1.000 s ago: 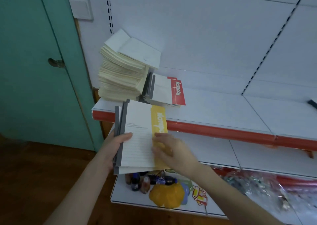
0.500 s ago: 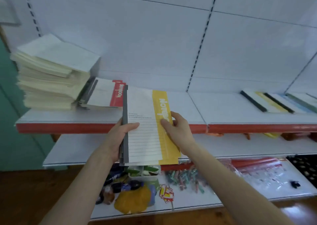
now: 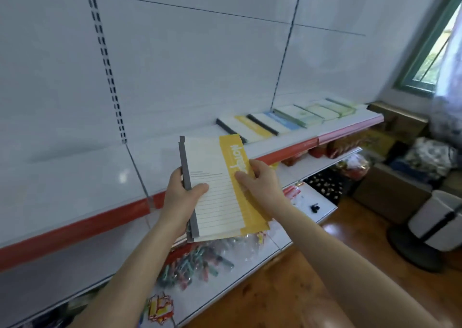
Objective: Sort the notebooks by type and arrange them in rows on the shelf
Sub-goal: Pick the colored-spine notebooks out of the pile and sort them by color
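Setting: a small retail shop. White metal gondola shelving (image 3: 75, 177) with red price-strip edges and slotted uprights (image 3: 107, 62) fills the view. Notebooks (image 3: 282, 122) lie in rows at 1 o'clock; packaged small goods (image 3: 195, 265) occupy the lower shelf at 6 o'clock.

Yellow notebook (image 3: 220, 185) now nearer the sorted row (image 3: 287, 120).
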`<state>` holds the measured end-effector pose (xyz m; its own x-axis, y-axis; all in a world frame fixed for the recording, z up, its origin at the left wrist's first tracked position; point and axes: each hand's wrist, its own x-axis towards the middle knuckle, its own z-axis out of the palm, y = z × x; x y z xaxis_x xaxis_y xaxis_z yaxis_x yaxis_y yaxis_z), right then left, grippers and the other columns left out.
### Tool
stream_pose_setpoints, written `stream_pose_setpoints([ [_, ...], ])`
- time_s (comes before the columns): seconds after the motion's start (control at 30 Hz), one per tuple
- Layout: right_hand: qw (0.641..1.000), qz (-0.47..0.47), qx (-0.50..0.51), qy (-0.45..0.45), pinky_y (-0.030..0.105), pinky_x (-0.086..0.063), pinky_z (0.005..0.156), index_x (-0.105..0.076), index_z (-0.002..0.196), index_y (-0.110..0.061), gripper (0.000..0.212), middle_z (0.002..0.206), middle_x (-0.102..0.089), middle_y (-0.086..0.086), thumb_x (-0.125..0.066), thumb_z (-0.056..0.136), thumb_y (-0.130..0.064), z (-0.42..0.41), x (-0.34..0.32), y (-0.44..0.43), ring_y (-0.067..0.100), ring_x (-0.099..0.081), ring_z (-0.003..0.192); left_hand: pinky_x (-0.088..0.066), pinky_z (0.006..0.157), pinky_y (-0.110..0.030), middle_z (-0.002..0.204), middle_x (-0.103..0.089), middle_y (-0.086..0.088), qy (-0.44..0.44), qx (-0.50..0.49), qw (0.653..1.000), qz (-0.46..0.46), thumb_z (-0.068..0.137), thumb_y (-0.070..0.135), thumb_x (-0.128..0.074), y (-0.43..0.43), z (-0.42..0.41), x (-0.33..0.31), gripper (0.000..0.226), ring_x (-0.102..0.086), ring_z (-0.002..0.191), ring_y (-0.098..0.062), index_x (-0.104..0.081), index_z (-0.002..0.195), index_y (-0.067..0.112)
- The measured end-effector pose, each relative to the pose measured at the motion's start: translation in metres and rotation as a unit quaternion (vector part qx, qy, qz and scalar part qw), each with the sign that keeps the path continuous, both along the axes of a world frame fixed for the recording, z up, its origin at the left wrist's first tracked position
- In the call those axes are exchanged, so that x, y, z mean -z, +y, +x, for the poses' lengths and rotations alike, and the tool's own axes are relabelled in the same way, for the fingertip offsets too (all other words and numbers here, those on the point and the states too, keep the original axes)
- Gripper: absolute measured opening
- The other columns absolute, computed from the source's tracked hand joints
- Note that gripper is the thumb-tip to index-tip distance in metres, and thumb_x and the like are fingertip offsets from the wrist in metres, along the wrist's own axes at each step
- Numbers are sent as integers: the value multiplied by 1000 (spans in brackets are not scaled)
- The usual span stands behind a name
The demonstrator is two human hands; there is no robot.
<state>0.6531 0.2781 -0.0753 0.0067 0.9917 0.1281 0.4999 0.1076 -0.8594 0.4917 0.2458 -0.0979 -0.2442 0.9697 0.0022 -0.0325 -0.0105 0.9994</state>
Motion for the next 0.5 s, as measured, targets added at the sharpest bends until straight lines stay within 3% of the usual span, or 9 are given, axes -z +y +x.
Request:
stream_pose_setpoints([
  [0.17,999,-14,46,-3,37,-49,87,-55,117,-6,36,108,-64,9,-61,87,-24,46,17,72,25,-60,98,-48,69,-26,94,-60,7,33,25,999,3,81,2,-63,84,47,15,48,-60,84,-9,-42,123,11],
  [0.3,996,-47,75,-12,29,-41,92,-46,132,-9,51,126,-54,5,-60,88,-30,77,26,149,23,-52,116,-51,69,-29,102,-66,-8,42,1,999,-6,77,2,-63,168,74,31,39,-64,88,-20,-53,115,3],
  [0.5,994,-76,76,-16,29,-46,81,-50,130,-13,48,118,-61,10,-60,87,-29,105,23,260,23,-60,101,-51,82,-37,100,-62,-5,48,-30,998,-7,80,3,-62,270,103,30,39,-61,91,-21,-49,116,6],
])
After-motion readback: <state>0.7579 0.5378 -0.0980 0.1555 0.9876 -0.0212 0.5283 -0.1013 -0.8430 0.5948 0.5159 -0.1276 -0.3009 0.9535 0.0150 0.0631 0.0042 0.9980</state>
